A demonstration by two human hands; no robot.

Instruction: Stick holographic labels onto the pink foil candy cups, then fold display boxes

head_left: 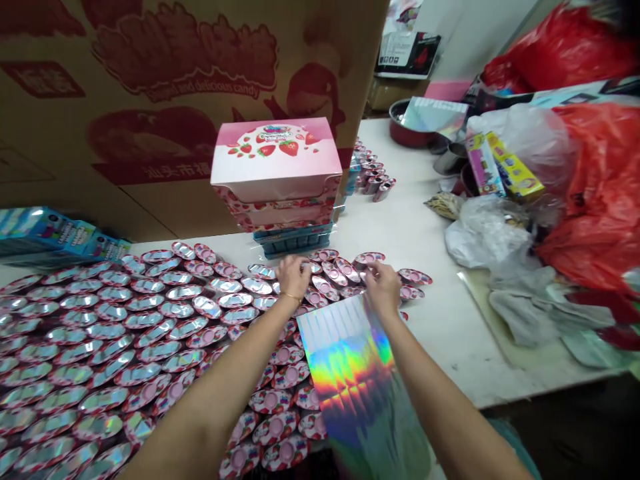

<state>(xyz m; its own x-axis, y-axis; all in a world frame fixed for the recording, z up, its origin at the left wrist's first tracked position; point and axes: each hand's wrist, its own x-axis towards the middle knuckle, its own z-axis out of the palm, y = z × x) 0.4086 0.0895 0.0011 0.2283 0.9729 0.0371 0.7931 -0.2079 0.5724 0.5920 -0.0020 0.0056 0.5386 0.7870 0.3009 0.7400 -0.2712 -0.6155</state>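
Rows of small oval strawberry-print packs (270,400) stand close together over the table. Many to the left bear a shiny silvery label (183,310) on top, while several near the middle show a bare pink round centre. My left hand (294,277), with a thin bracelet at the wrist, is closed over packs at the back of the group; its fingertips are partly hidden. To its right, my right hand (383,287) has fingers pinched together beside a few packs; what they hold is too small to make out. A holographic sheet (350,373) lies below and between my forearms, reflecting rainbow colours.
A large printed cardboard carton (165,133) stands behind the packs. Before it, a pink strawberry display box (277,160) sits on blue packages (293,240). Blue boxes (60,233) lie at left. Plastic bags (595,193), a grey cloth (530,307) and a dark red pan (407,130) crowd the right.
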